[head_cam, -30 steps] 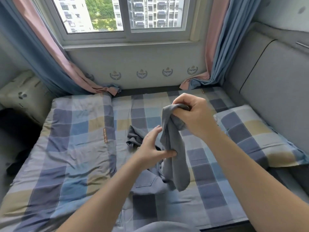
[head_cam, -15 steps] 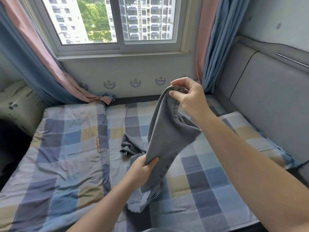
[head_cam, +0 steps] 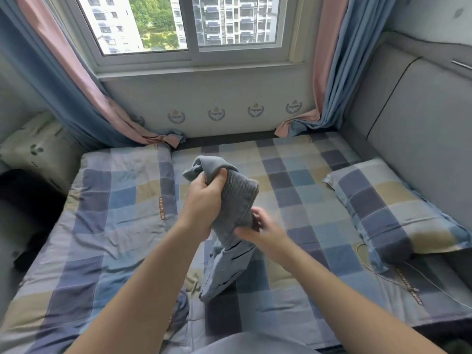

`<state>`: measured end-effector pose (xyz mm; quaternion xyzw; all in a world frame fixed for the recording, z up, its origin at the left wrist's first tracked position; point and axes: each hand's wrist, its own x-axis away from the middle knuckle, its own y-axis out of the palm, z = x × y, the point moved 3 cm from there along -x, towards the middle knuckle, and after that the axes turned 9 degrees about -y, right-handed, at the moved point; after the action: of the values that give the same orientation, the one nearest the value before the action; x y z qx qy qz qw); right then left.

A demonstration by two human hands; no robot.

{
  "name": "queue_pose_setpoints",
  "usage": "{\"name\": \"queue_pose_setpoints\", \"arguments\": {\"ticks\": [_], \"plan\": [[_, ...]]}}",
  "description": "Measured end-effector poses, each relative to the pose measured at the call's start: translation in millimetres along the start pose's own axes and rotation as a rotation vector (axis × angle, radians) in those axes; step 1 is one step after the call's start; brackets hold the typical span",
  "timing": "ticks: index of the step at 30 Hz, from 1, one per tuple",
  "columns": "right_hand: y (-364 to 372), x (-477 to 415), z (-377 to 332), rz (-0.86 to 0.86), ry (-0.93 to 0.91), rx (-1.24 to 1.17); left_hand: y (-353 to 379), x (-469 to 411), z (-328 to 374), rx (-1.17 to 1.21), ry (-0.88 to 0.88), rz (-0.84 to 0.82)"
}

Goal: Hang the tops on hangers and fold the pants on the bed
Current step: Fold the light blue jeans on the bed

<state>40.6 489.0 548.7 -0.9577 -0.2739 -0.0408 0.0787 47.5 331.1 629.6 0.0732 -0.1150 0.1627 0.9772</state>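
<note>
A grey-blue garment (head_cam: 238, 200) hangs bunched in the air over the middle of the checked bed (head_cam: 301, 190). My left hand (head_cam: 204, 200) grips its upper part in a fist, and a fold of cloth sticks out above my fingers. My right hand (head_cam: 263, 229) pinches the garment lower down at its right edge. The lower end, with seams and a pocket line, trails down to the sheet (head_cam: 222, 274). No hanger is in view.
A checked pillow (head_cam: 396, 213) lies at the right against the grey padded headboard (head_cam: 421, 129). A folded checked quilt (head_cam: 115, 215) covers the left half. A thin cable (head_cam: 383, 275) runs below the pillow. More grey cloth (head_cam: 242, 344) shows at the bottom edge. Curtains frame the window behind.
My hands have swapped places on the garment: my left hand now holds the top, and my right hand has dropped to the lower part. The garment is more bunched.
</note>
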Motion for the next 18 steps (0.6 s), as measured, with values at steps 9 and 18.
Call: {"name": "queue_pose_setpoints", "arguments": {"ticks": [9,18], "plan": [[11,-10,37,0.125,0.07,0.306,14,-1,24,0.277,-0.104,0.004],[-27,-21,-5,0.271,-0.017,-0.008,4,-19,-5,0.019,-0.041,-0.174]]}}
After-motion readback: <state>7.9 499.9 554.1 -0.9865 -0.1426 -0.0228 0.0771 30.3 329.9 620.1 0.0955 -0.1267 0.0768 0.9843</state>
